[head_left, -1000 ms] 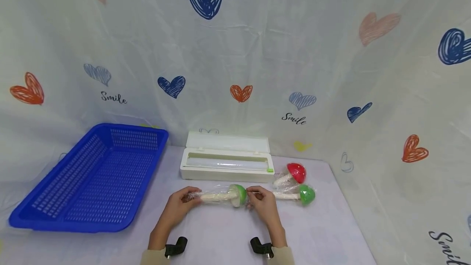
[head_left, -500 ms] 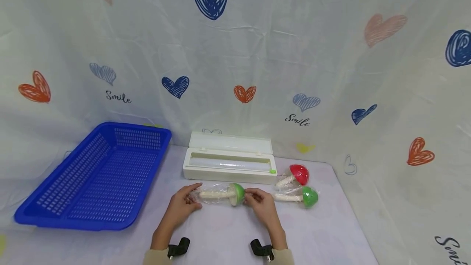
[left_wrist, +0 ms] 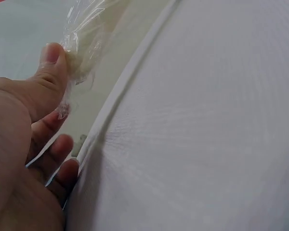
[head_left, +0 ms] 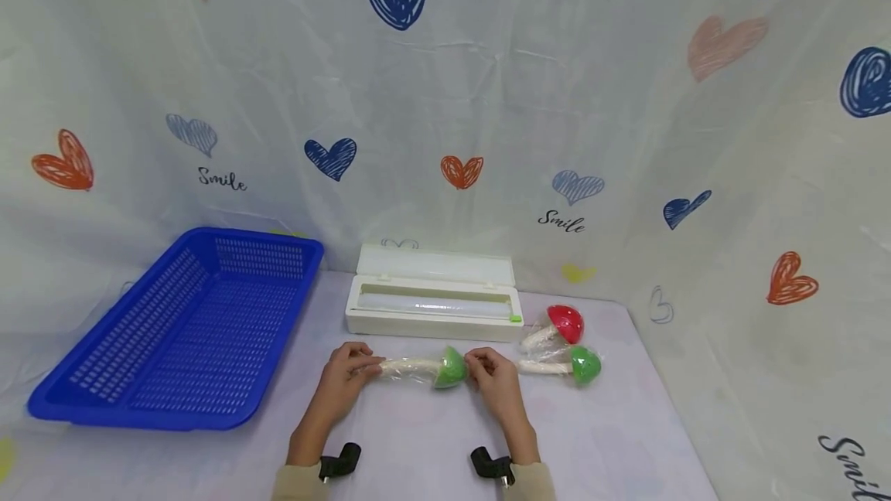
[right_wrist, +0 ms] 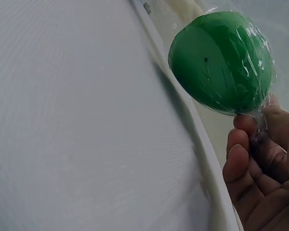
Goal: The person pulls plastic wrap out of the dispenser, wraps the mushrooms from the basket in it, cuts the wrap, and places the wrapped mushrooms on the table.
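Note:
A green-capped toy mushroom (head_left: pixel 451 368) in clear plastic film lies sideways between my two hands, stem to the left. My left hand (head_left: pixel 343 372) pinches the wrapped stem end; in the left wrist view its thumb presses against the crinkled film (left_wrist: pixel 89 36), with the lower fingers curled loosely beneath. At the cap end, my right hand (head_left: pixel 498 379) grips a gathered twist of film. The right wrist view has the round green cap (right_wrist: pixel 219 62) close up, film stretched over it and bunched between thumb and fingers.
Behind the hands stands a white cling film dispenser (head_left: pixel 435 327), lid raised, roll inside. To the right lie a wrapped red-capped mushroom (head_left: pixel 565 323) and another wrapped green-capped one (head_left: pixel 585 366). A blue plastic basket (head_left: pixel 188 331) sits at the left. A heart-printed curtain (head_left: pixel 411 91) hangs behind.
The held mushroom has rolled over, so its green cap now faces up where the pale underside showed. My left fingers have closed in on the stem end; the right hand stays at the cap.

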Motion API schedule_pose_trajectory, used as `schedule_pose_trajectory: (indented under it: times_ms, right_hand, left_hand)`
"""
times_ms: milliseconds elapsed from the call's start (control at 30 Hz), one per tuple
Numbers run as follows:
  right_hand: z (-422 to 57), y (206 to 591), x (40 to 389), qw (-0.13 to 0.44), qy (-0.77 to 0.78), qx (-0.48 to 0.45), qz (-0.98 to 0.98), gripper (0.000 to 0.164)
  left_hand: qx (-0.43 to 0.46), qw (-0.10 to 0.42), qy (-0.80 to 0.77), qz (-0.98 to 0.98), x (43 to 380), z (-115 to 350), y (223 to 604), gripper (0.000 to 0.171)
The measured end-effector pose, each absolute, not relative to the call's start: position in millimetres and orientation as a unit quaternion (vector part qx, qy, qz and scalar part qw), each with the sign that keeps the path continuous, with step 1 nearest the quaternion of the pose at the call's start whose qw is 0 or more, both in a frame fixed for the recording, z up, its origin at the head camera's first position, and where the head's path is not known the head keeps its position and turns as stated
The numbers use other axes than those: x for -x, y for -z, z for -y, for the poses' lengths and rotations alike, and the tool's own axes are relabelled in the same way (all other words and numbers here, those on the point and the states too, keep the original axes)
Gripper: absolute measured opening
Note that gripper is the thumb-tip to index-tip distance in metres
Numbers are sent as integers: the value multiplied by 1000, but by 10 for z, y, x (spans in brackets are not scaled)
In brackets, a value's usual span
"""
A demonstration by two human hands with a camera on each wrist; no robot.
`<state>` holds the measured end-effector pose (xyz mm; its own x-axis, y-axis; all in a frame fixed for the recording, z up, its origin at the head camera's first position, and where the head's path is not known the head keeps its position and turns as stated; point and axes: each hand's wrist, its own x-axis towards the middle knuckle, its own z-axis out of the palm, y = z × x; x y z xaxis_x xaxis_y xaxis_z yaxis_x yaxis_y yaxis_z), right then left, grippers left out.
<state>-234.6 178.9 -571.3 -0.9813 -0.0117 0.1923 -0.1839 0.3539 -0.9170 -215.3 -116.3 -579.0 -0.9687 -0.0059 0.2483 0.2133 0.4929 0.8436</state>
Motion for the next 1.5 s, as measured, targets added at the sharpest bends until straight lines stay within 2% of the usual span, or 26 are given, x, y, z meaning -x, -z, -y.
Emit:
schedule_pose_trajectory:
  times_ms: [133,333,500,700,1000,1133,1300,1500]
  right_hand:
    - [-1776,5733,2325,71,-574,-46,815,7]
    - [-1776,5719,2289,47,-560,-62,825,14]
    - [-1809,5689,2290,41,-558,-88,824,22]
    - [-1824,5705,2313,41,-577,-101,809,12]
    - [-1821,5701,2301,49,-537,-91,837,9]
    - [-1820,5664,2330,58,-529,-100,841,6]
    - [-1844,5627,2331,79,-521,-114,842,7]
    - [-1989,5613,2235,72,-529,-76,842,5]
  left_hand:
    - [49,106,508,853,2135,1172,5782,19]
    - [-2,94,527,845,2114,1189,5764,22]
    - [-4,67,547,834,2105,1219,5724,28]
    - [1,62,544,837,2104,1250,5712,19]
    - [8,66,557,828,2132,1213,5750,25]
    - [11,75,540,838,2138,1183,5748,21]
    - [5,60,524,850,2147,1113,5701,18]
    - [39,54,508,859,2146,934,5680,15]
